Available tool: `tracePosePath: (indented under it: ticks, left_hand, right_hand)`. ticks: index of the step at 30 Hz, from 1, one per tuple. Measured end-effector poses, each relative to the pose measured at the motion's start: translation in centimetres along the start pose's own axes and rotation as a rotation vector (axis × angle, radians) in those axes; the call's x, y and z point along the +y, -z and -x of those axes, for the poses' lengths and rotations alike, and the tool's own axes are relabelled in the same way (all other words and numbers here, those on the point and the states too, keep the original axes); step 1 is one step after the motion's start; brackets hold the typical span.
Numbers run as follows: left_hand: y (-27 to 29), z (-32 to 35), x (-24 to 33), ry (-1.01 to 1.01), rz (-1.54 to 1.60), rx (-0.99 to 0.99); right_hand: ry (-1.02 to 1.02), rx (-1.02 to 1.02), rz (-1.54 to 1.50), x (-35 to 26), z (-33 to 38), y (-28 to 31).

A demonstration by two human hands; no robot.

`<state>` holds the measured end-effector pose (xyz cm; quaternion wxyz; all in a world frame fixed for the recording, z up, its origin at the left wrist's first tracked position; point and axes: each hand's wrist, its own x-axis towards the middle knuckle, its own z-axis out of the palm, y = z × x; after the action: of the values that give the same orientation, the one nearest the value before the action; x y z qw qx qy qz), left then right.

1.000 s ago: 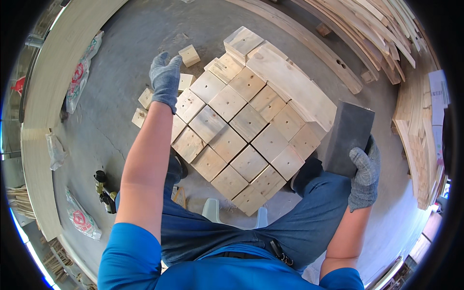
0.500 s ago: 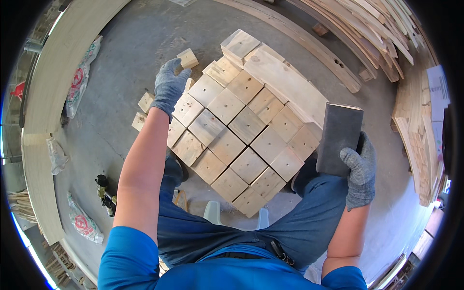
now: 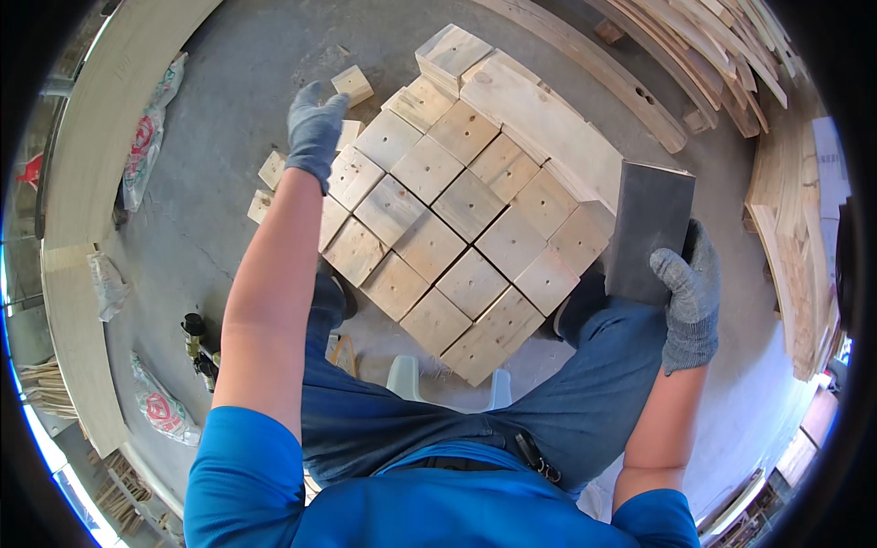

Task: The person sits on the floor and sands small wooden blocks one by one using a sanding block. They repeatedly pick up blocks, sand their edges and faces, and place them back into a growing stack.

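The left hand (image 3: pixel 315 132) in a grey glove reaches out over the floor (image 3: pixel 228 210), fingers half open and holding nothing. It is just beside a loose wooden block (image 3: pixel 353 85) and touches the edge of the block grid (image 3: pixel 457 210). The right hand (image 3: pixel 687 292), also gloved, grips a dark grey board (image 3: pixel 650 228) at its lower end. The board stands upright, right of the grid, near the knee (image 3: pixel 603 338).
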<state>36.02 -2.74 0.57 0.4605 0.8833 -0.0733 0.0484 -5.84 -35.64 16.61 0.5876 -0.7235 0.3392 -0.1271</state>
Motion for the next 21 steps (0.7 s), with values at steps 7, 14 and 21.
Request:
tracePosePath:
  ticks: [7, 14, 21]
  left_hand:
    - [8.0, 2.9, -7.2, 0.125, -0.091, -0.054]
    - [8.2, 9.0, -4.6, 0.28, 0.186, -0.2]
    - [7.6, 12.1, -4.5, 0.41, 0.123, -0.335]
  right_hand:
    - [0.017, -0.054, 0.03, 0.0, 1.0, 0.9]
    - [0.059, -0.043, 0.0, 0.3, 2.0, 1.5]
    - [0.054, -0.019, 0.015, 0.3, 2.6, 2.1]
